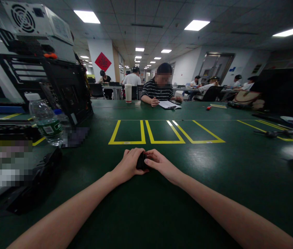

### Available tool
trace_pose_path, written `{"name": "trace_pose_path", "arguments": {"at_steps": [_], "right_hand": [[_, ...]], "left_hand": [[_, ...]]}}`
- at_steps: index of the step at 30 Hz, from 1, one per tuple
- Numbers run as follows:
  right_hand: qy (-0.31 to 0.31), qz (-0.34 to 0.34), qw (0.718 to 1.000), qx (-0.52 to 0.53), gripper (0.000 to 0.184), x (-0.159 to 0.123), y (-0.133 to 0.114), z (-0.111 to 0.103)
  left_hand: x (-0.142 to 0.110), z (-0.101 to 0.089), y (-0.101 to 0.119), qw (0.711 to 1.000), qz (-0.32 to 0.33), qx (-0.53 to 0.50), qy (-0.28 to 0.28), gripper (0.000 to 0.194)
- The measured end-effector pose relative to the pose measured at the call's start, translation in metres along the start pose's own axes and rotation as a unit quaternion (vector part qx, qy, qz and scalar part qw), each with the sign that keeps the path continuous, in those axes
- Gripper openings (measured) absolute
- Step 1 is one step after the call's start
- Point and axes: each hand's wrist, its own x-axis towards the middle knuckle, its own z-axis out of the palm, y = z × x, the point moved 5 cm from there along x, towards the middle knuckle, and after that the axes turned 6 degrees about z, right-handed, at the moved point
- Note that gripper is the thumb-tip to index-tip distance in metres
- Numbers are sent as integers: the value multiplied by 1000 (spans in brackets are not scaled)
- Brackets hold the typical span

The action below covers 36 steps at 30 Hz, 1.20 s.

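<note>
A small black object (141,161) sits between my two hands, just above or on the green table (146,211); its kind I cannot make out. Wrapped round its left side and top is my left hand (129,162), fingers closed on it. My right hand (159,162) reaches in from the other side, with thumb and fingertips closed at the object's right edge. Most of the object is covered by my fingers. Beyond my hands, yellow tape outlines (128,142) mark rectangles on the tabletop.
To the left stand a plastic bottle (46,121) and an open computer case (68,90) with a power supply (40,24) on top. Across the table, a person (157,88) sits at a clipboard (169,104) near a tall cup (128,93). Dark tools (275,134) lie at right.
</note>
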Motion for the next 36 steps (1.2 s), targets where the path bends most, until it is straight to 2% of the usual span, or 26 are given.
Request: {"name": "trace_pose_path", "arguments": {"at_steps": [7, 12, 18, 21, 26, 32, 36], "right_hand": [[-37, -8, 999, 30, 35, -1, -2, 2], [-8, -21, 999, 23, 23, 0, -1, 1], [9, 10, 1000, 19, 28, 1, 0, 0], [-11, 10, 1000, 18, 27, 0, -2, 0], [-48, -6, 998, 41, 39, 0, -1, 2], [-8, -2, 1000, 14, 26, -1, -1, 1], [1, 4, 1000, 8, 29, -1, 1, 0]], "left_hand": [[1, 1, -1, 1000, -1, 8, 4, 53], [1, -1, 1, 1000, 2, 11, 7, 54], [0, 1, -1, 1000, -1, 12, 10, 55], [0, 2, -3, 1000, -1, 12, 12, 56], [0, 2, -3, 1000, 3, 15, 14, 55], [0, 0, 0, 1000, -5, 6, 4, 53], [0, 0, 0, 1000, -4, 6, 6, 53]]}}
